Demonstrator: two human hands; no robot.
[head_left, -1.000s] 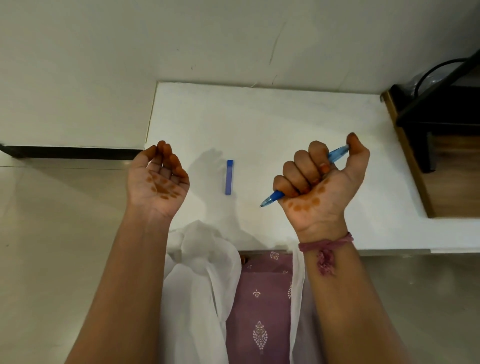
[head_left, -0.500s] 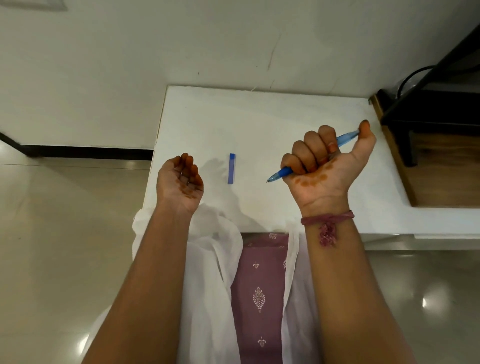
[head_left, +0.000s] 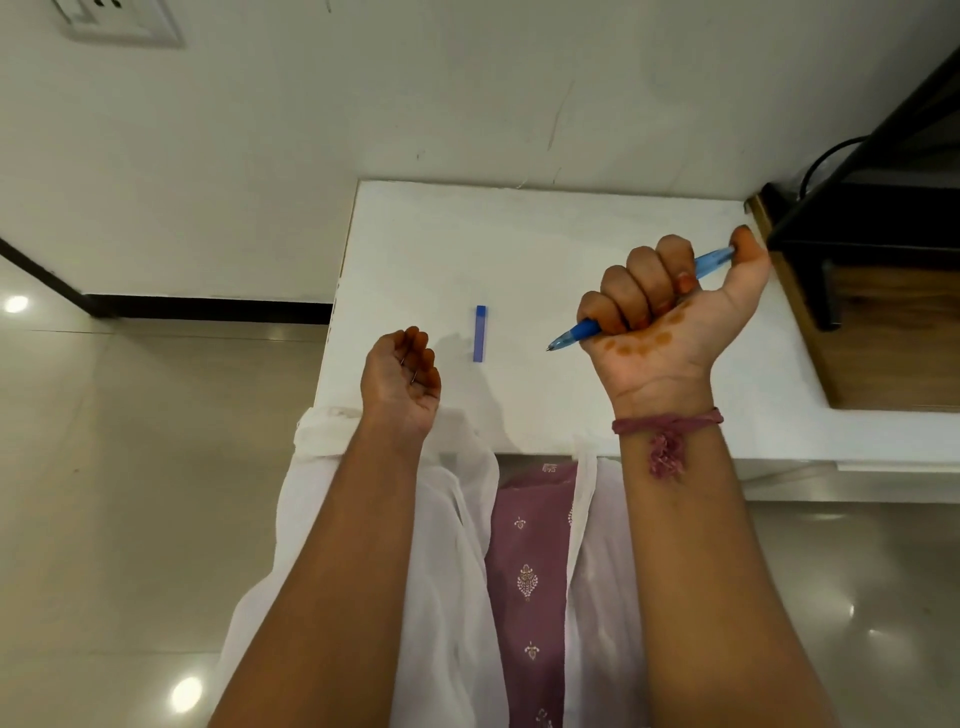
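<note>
White table below; pen (head_left: 582, 330) clenched inside right grip (head_left: 670, 312)

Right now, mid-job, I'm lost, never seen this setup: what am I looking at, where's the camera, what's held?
No machine: these are a person's two bare hands, seen by one head-worn camera looking forward and down. The right hand grips a blue pen in its fist, thumb on the far end, tip pointing left. The left hand is palm up, fingers loosely curled; whether it holds something tiny I cannot tell. On the white table lies one small blue bar, between the hands, touched by neither.
</note>
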